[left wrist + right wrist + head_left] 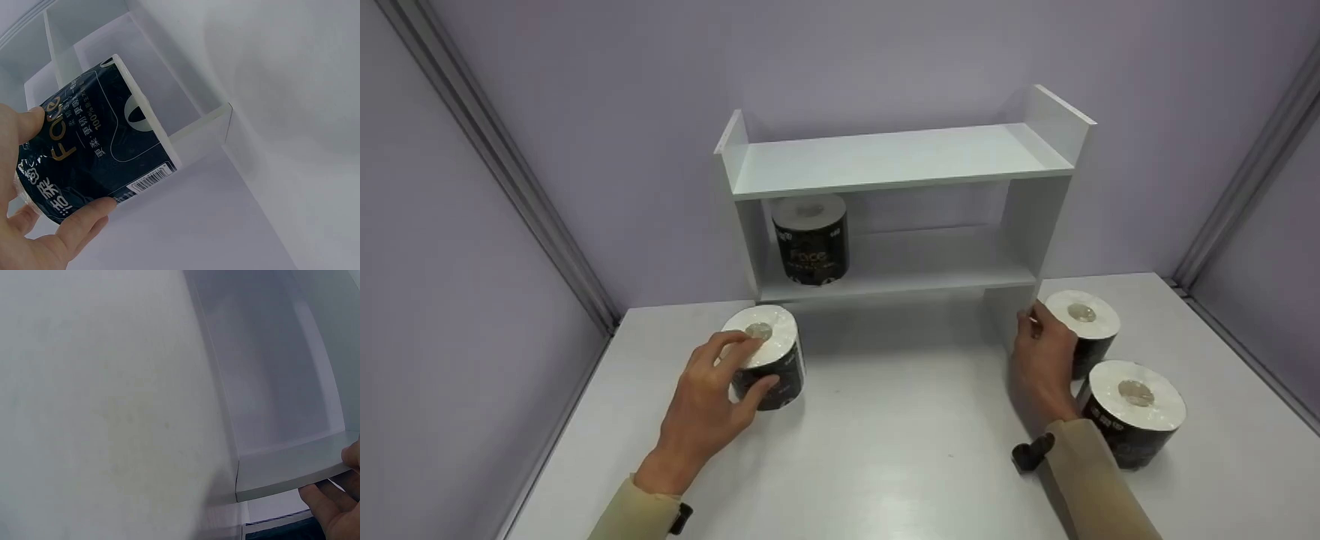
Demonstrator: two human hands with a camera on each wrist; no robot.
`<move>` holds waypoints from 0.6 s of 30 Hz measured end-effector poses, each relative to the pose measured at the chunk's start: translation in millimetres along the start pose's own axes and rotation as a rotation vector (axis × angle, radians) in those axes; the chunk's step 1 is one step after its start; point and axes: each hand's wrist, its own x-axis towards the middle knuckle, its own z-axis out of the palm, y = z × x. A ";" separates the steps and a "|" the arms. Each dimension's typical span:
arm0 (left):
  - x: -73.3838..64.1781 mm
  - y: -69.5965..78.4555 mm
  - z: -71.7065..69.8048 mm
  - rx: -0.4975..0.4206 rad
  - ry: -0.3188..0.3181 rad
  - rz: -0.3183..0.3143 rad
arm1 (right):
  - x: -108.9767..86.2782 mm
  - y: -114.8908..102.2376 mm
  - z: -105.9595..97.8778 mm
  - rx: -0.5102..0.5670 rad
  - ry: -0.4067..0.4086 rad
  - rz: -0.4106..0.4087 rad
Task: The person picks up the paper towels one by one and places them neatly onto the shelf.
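Observation:
My left hand [701, 401] grips a toilet paper roll [772, 375] with a dark printed wrapper, at the front left of a white shelf unit [900, 154]. Fingers lie over its white top and the thumb along its side. In the left wrist view, the roll [101, 140] is tilted, and its lower rim appears raised off the table. My right hand [1044, 367] pinches the lower right side panel [287, 481] of the shelf between thumb and fingers. Another roll [812, 251] stands upright at the left end of the middle shelf.
Two more rolls, one behind [1084, 322] and one in front [1136, 412], stand on the white table [870, 465] right of the shelf, close to my right hand and forearm. Pale walls [585, 112] enclose the table at the back and sides.

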 end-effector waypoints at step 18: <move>5.4 9.3 3.5 -0.019 -0.008 0.028 | 2.0 2.7 -2.3 -0.019 0.038 -0.050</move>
